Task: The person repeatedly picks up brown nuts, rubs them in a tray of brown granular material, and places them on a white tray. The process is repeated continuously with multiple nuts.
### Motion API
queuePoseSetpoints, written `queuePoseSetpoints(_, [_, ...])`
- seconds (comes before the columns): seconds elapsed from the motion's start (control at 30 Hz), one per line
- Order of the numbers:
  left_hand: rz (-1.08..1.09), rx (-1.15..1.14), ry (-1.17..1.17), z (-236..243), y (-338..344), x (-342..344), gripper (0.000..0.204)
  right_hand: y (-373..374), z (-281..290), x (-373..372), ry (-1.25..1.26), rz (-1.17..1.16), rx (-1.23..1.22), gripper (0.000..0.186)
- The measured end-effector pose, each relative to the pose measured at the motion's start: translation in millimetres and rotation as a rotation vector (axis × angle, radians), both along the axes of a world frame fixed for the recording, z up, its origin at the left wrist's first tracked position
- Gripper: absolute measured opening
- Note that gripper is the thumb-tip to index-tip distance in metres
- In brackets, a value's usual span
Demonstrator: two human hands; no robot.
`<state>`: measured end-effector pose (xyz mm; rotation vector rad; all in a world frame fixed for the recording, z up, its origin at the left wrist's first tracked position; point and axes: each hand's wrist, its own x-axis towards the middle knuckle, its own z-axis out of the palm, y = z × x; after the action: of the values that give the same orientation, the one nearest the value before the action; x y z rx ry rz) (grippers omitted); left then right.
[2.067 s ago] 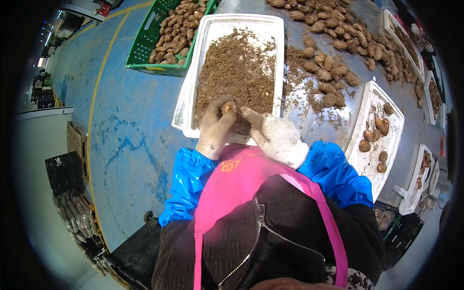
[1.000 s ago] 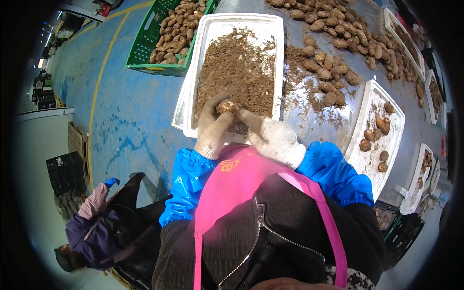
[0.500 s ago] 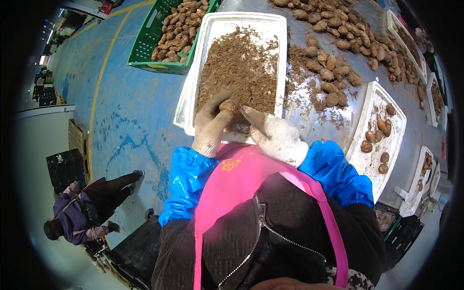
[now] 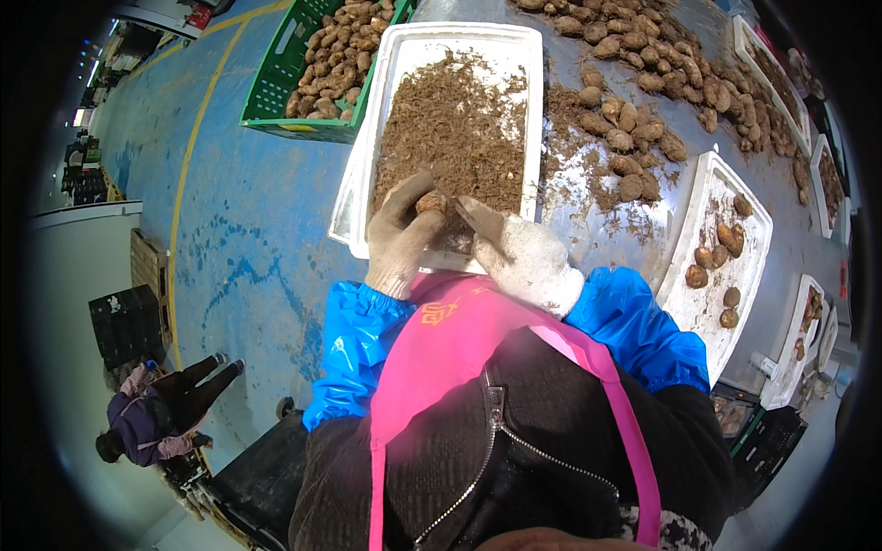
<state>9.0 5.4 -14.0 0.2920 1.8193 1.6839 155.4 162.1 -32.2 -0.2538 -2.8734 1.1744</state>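
A small brown taro [image 4: 432, 202] is gripped in the fingers of my left hand [image 4: 401, 241], which wears a soiled whitish glove. My right hand [image 4: 528, 257], gloved too, is closed just right of the taro. From its fingers a short, dull blade, seemingly a knife [image 4: 469, 213], points toward the taro; its handle is hidden in the glove. Both hands are over the near end of a white foam tray [image 4: 536, 119]. A thick layer of brown fibrous peelings [image 4: 450, 133] covers most of the tray's bottom.
A green crate [image 4: 266, 101] full of taros stands beyond the tray's left side. Many unpeeled taros [image 4: 634, 46] are heaped on the metal table. At right, another white tray [image 4: 684, 239] holds several taros. A person [image 4: 152, 413] walks on the blue floor at lower left.
My hands stay nearly in place around the taro, with only a slight shift. The person at lower left has taken a step, the legs now in a different position.
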Motion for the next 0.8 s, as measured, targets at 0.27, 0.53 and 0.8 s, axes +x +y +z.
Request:
queuePoseSetpoints(0.27, [0.016,-0.036,0.043,-5.5,3.5,3.5,0.051,-1.0,4.8,1.0,-0.067,0.087,0.042,0.069])
queuePoseSetpoints(0.53, [0.052,-0.034,0.034,-12.6,2.5,2.5,0.047,-2.1,7.7,-2.3,-0.040,0.034,0.037,0.068])
queuePoseSetpoints(0.8, [0.028,0.284,-0.235,-31.9,-8.1,-7.7,0.052,42.7,12.1,29.7,-0.082,-0.106,-0.276,0.055])
